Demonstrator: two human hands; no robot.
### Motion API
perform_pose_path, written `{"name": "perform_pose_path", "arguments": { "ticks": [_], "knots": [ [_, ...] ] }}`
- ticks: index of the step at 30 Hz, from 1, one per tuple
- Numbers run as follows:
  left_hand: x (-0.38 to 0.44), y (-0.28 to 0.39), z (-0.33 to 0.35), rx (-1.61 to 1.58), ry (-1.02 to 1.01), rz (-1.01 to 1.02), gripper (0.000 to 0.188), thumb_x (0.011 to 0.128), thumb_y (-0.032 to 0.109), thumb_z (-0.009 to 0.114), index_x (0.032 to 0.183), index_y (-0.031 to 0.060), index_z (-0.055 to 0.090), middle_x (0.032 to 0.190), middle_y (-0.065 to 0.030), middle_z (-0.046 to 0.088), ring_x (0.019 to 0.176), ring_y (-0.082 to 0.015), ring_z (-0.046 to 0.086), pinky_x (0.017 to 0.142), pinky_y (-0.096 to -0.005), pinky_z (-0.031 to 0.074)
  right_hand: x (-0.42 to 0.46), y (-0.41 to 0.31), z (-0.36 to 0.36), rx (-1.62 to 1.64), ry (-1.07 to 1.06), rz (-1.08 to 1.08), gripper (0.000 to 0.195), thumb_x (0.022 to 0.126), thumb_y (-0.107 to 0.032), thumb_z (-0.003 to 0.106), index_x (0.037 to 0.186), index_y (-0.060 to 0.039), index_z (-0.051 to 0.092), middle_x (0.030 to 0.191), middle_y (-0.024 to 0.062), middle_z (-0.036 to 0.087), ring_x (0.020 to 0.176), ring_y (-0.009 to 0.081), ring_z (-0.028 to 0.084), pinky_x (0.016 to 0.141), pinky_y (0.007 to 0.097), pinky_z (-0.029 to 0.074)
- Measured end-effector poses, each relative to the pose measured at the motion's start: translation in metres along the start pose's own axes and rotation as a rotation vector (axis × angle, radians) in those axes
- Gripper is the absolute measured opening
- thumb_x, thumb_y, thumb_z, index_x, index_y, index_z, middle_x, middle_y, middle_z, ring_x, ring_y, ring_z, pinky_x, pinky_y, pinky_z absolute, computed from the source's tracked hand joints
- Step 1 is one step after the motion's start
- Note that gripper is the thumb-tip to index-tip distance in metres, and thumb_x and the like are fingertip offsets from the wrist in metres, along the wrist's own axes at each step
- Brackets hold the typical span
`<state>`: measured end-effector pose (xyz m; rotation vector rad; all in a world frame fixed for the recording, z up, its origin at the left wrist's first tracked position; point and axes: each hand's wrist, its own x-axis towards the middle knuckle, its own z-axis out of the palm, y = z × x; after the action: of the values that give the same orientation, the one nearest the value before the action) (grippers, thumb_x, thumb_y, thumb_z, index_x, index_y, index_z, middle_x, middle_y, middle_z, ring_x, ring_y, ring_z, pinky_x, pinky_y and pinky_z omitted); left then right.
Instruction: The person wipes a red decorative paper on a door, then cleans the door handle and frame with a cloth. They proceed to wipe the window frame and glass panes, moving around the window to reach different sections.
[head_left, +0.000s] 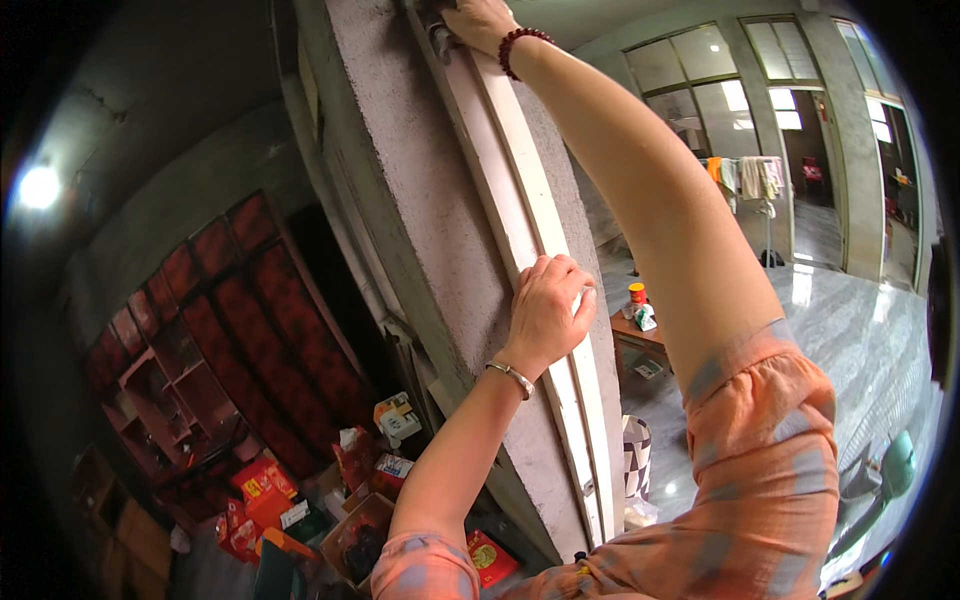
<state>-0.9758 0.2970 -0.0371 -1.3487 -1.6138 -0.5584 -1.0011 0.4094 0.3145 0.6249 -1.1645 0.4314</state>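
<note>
A long white door frame (517, 172) runs up the edge of a rough concrete wall (420, 150). My left hand (551, 307), with a silver bangle at the wrist, is curled around the frame at mid-height. High above it, my right hand (480, 26) presses a grey cloth (442, 37) against the upper part of the same frame. Part of the cloth and of the fingers is cut off by the picture's top edge. A dark red beaded bracelet (521, 52) sits on the right wrist.
To the left, a dim room holds a red cabinet (247, 300), red gift boxes (262, 495) and an open cardboard box (360, 532). On the right stand a low wooden table (637, 330), a clothes rack (750, 180), a patterned basket (636, 454) and a green fan (896, 465).
</note>
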Motion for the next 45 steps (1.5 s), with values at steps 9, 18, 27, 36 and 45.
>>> {"name": "perform_pose_path", "arguments": {
  "ticks": [9,18,27,36,45],
  "knots": [
    [0.003,0.000,0.002,0.036,0.053,0.022,0.010,0.087,0.013,0.072,0.096,0.0104,0.071,0.098,-0.0071,0.065,0.092,-0.0298,0.064,0.087,-0.0426,0.050,-0.119,0.001,-0.050,0.043,-0.125,-0.206,0.034,0.091,-0.014,0.069,0.125,-0.0159,0.066,0.131,0.0146,0.063,0.126,0.0388,0.056,0.107,0.0468,0.047],
    [0.004,0.013,-0.006,0.089,0.007,-0.031,0.011,0.081,0.013,0.074,0.092,0.0113,0.073,0.098,-0.0068,0.067,0.093,-0.0299,0.064,0.086,-0.0412,0.050,-0.209,-0.026,-0.119,0.066,-0.415,-0.251,0.036,0.095,-0.014,0.069,0.131,-0.0172,0.064,0.146,0.0123,0.056,0.136,0.0349,0.051,0.112,0.0438,0.045],
    [-0.001,0.017,-0.049,0.016,0.478,-0.011,0.012,0.093,0.002,0.063,0.103,0.0036,0.068,0.101,-0.0102,0.065,0.090,-0.0247,0.062,0.078,-0.0343,0.052,-0.304,-0.064,-0.144,0.164,-0.446,-0.034,0.054,0.081,0.006,0.069,0.131,-0.0127,0.064,0.148,0.0165,0.054,0.138,0.0387,0.050,0.115,0.0464,0.043],
    [0.027,-0.004,-0.049,0.586,0.203,0.081,0.021,0.087,0.014,0.068,0.107,0.0163,0.075,0.109,0.0010,0.067,0.102,-0.0216,0.059,0.091,-0.0383,0.045,-0.429,-0.118,-0.198,0.105,-0.560,0.093,0.049,0.081,0.002,0.064,0.128,-0.0090,0.063,0.145,0.0177,0.055,0.134,0.0372,0.052,0.112,0.0465,0.043],
    [0.068,-0.024,-0.043,0.925,0.142,0.143,0.041,0.089,0.025,0.067,0.129,0.0160,0.069,0.130,0.0038,0.064,0.110,-0.0222,0.057,0.094,-0.0419,0.042,-0.400,-0.117,-0.176,0.156,-0.394,0.221,0.052,0.078,0.006,0.064,0.129,-0.0083,0.065,0.146,0.0178,0.055,0.131,0.0399,0.054,0.109,0.0457,0.046]
  ]
}}
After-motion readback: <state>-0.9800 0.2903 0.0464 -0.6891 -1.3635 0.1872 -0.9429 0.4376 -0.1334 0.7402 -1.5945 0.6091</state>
